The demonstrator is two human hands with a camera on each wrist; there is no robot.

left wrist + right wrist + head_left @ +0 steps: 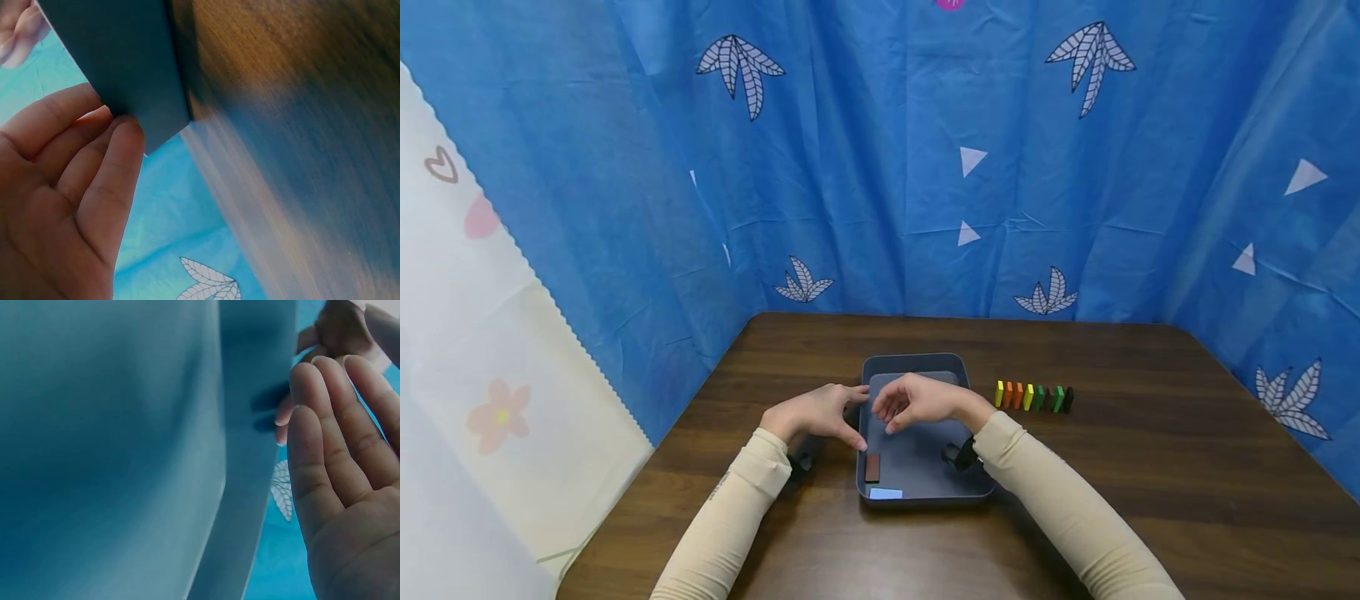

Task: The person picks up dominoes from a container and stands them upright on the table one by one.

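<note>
A dark grey rectangular tray (925,450) lies on the table with its long sides running away from me. My left hand (823,412) is at its left wall, fingers bent and fingertips touching the wall near the rim in the left wrist view. Above the tray's inside hovers my right hand (917,398), its fingers loosely bent and holding nothing. A brown flat block (872,467) lies in the tray's near left corner area. Beside it, along the near wall, is a light blue flat block (886,493).
Right of the tray, several small domino-like blocks (1028,397) in yellow, orange, green and black stand in a row on the brown wooden table (1120,475). Blue patterned curtains (895,167) hang behind the table and at its sides, with a white curtain (490,350) at left.
</note>
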